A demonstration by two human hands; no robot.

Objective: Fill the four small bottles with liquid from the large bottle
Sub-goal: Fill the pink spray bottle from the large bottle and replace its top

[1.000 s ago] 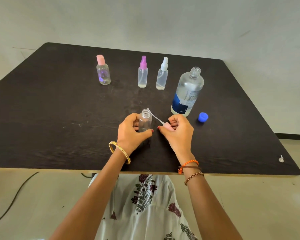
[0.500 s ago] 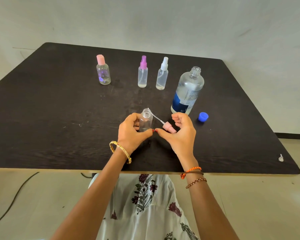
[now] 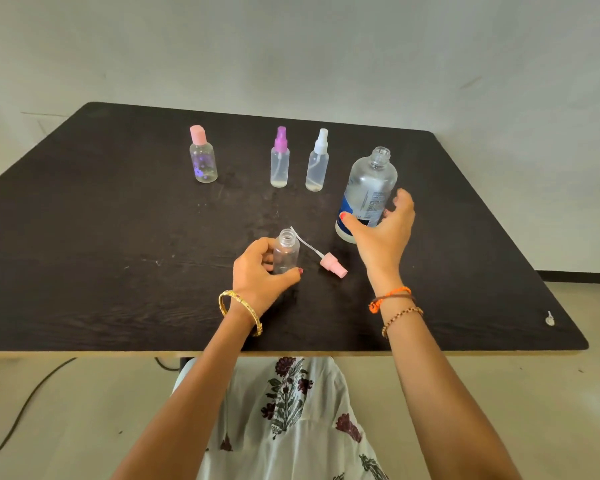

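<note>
One pink sprayer (image 3: 333, 265) just dropped at three o'clock of open small bottle (image 3: 285, 252) gripped by left hand (image 3: 257, 277); right hand (image 3: 383, 230), spread, reaching large bottle (image 3: 369, 192) — pouring next, likely.

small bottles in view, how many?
4. Pink-capped bottle far left; purple sprayer bottle and white sprayer bottle side by side mid-table; open bottle near the front, held by the left hand. None appear hidden.
</note>
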